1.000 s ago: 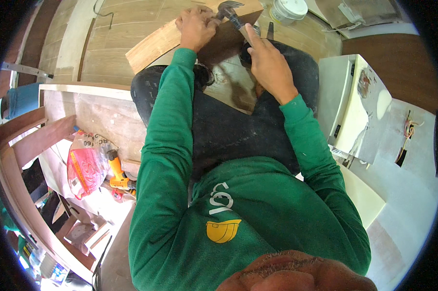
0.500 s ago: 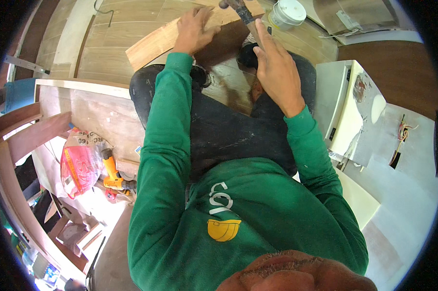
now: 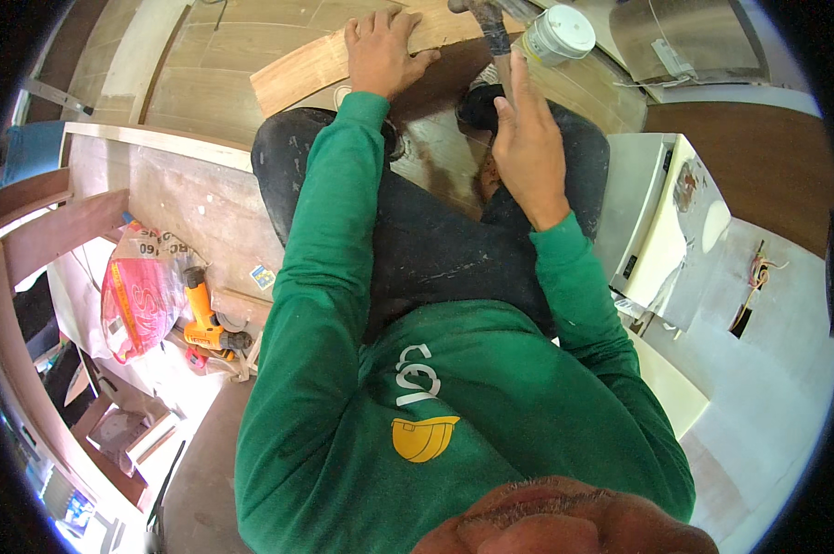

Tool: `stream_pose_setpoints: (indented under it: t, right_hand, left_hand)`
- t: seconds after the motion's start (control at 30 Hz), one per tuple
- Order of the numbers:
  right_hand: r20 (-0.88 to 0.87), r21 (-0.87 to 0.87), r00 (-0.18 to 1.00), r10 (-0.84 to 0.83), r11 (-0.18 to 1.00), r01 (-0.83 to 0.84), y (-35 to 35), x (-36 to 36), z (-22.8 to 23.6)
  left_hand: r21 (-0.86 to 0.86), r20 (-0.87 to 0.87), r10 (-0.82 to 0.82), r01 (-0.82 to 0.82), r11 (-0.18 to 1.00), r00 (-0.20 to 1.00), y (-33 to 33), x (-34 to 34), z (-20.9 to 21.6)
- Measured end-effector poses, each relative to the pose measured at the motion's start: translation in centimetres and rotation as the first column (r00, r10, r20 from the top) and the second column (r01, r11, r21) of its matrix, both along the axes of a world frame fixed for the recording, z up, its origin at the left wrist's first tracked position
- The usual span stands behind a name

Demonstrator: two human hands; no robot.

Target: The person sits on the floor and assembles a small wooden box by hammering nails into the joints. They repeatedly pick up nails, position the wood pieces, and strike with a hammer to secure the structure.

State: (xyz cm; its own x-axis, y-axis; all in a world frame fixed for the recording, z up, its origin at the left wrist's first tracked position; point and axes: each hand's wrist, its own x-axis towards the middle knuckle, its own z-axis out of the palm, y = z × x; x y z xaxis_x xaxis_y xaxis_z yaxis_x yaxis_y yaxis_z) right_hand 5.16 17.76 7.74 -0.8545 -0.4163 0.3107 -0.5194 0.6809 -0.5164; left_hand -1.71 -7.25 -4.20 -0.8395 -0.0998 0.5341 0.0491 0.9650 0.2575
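My left hand (image 3: 386, 57) lies on a light wooden board (image 3: 297, 74) in front of my knees, fingers spread over its top and thumb pointing right. The board's near side is in shadow. In my right hand (image 3: 531, 152) is a hammer (image 3: 496, 39), gripped by its handle, with the index finger stretched along it. Dark wrapping covers the handle near the head. The hammer head is at the top edge of the picture, over the right part of the board. Whether it touches the wood I cannot tell.
A white lidded bucket (image 3: 562, 35) stands right of the hammer. An orange power drill (image 3: 198, 300) and a red and clear plastic bag (image 3: 140, 295) lie at my left, by a wooden panel (image 3: 191, 198). A pale cabinet-like box (image 3: 648, 217) stands at my right.
The whole view has shifted slightly. My left hand is spread a little flatter on the board. The hammer and my right hand have tilted a little, with the grip kept.
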Motion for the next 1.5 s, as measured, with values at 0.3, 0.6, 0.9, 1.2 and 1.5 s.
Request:
stream_pose_setpoints:
  t: [0.3,0.6,0.9,1.2,1.5]
  right_hand:
    - [-0.039,-0.041,0.999,-0.018,0.999,0.017,-0.2,-0.2,-0.4]
    - [0.013,0.077,0.999,-0.036,0.996,0.035,-0.6,-0.1,0.6]
    - [0.060,0.176,0.998,-0.003,0.984,-0.008,-0.3,-0.8,0.1]
    - [0.128,0.231,0.991,-0.026,0.973,-0.004,-0.5,-0.1,0.6]
    - [0.132,0.227,0.989,-0.061,0.973,0.030,0.1,-1.0,0.2]
  left_hand:
    - [-0.004,0.059,0.009,-0.009,1.000,0.998,0.2,0.1,0.2]
    - [0.024,0.044,0.012,-0.013,1.000,0.999,0.0,0.1,-0.2]
    - [0.034,0.069,0.017,-0.019,0.999,0.997,0.2,0.1,0.1]
    - [0.048,0.086,0.011,-0.015,0.999,0.996,0.3,0.3,0.3]
    - [0.025,0.093,0.003,-0.005,1.000,0.996,0.5,0.6,0.5]
